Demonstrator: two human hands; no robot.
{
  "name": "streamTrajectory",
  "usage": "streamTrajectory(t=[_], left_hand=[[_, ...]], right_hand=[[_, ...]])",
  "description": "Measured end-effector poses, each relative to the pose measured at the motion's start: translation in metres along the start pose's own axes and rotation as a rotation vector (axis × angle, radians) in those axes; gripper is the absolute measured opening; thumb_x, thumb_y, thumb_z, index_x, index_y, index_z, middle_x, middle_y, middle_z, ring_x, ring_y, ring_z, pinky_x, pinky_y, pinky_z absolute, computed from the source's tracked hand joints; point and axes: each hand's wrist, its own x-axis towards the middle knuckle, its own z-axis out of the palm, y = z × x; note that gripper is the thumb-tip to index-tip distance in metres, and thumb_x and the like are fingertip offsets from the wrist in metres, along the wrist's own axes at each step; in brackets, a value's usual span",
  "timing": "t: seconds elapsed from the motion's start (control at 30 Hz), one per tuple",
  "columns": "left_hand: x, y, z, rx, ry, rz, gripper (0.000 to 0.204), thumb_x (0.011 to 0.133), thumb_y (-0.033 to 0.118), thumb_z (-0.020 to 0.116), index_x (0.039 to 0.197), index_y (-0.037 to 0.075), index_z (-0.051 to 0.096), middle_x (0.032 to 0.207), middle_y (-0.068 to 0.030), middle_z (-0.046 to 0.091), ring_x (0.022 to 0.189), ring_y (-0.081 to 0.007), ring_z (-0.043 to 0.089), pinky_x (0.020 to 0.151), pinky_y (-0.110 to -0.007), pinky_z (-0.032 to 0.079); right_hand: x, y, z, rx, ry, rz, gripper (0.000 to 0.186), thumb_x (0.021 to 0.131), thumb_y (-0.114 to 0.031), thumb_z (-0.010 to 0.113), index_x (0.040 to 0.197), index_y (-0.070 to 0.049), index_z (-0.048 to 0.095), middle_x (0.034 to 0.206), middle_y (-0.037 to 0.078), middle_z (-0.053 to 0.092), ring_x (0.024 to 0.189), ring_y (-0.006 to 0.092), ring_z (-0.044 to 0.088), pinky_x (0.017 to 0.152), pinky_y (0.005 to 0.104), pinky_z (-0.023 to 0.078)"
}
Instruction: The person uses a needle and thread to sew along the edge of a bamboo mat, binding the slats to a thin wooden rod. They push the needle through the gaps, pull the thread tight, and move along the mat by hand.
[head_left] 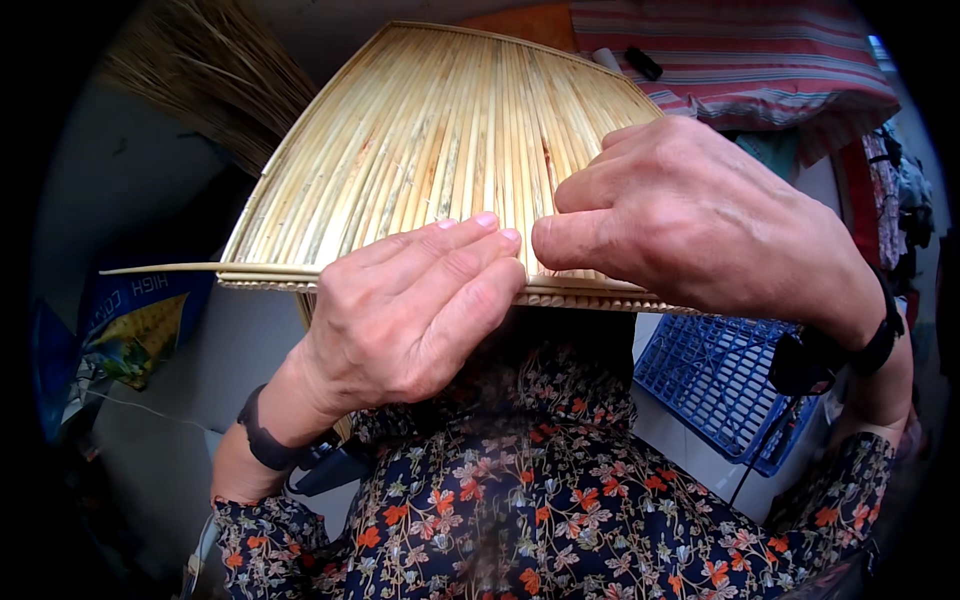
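- Stalk panel [400, 130]: in front of the torso, near edge under both hands.
- Left hand [410, 320]: fingers together, laid flat over the near edge; can't tell if it grips underneath.
- Right hand [690, 215]: fingers curled tight at the same edge, just right of the left; can't see what's inside.
- Thin stalk [165, 268]: runs along the near edge, sticks out past the left corner.
- Blue crate [700, 380]: lower right.
- Straw bundle [215, 75]: back left.
- Striped cloth [760, 55]: back right.
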Motion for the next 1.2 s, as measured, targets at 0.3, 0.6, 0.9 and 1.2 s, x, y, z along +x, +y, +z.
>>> streamTrajectory(t=[0.3, 0.6, 0.9, 1.2], left_hand=[[-0.001, 0.001, 0.009, -0.015, 0.000, -0.025, 0.015, 0.089, 0.007, 0.075, 0.102, -0.001, 0.078, 0.102, -0.0146, 0.082, 0.100, -0.0282, 0.082, 0.083, -0.038, 0.069], [-0.011, -0.001, 0.016, -0.006, -0.007, -0.019, 0.014, 0.090, 0.007, 0.074, 0.101, -0.002, 0.076, 0.102, -0.0153, 0.081, 0.102, -0.0286, 0.081, 0.086, -0.038, 0.068], [-0.013, -0.002, 0.025, 0.092, -0.033, 0.032, 0.013, 0.091, 0.011, 0.074, 0.100, 0.003, 0.075, 0.109, -0.0148, 0.080, 0.107, -0.0288, 0.080, 0.089, -0.039, 0.067], [-0.018, -0.001, 0.026, 0.204, -0.056, 0.000, 0.013, 0.095, 0.010, 0.073, 0.106, 0.002, 0.072, 0.114, -0.0157, 0.080, 0.113, -0.0334, 0.079, 0.094, -0.044, 0.067]], right_hand=[[0.000, 0.013, 0.007, 0.070, -0.020, -0.045, 0.013, 0.087, -0.005, 0.070, 0.086, -0.002, 0.057, 0.075, 0.016, 0.062, 0.074, 0.0377, 0.066, 0.068, 0.0480, 0.053], [0.007, 0.010, 0.030, 0.209, -0.028, 0.009, 0.016, 0.092, -0.014, 0.071, 0.089, 0.001, 0.068, 0.079, 0.022, 0.068, 0.077, 0.0411, 0.072, 0.068, 0.0492, 0.055], [0.005, 0.007, 0.022, -0.168, -0.208, -0.002, 0.017, 0.100, -0.022, 0.068, 0.097, -0.005, 0.065, 0.075, 0.011, 0.068, 0.074, 0.0346, 0.071, 0.068, 0.0449, 0.054], [0.005, 0.008, 0.023, -0.018, -0.148, 0.115, 0.011, 0.091, -0.009, 0.069, 0.090, 0.002, 0.067, 0.076, 0.023, 0.070, 0.076, 0.0412, 0.074, 0.067, 0.0487, 0.057]])
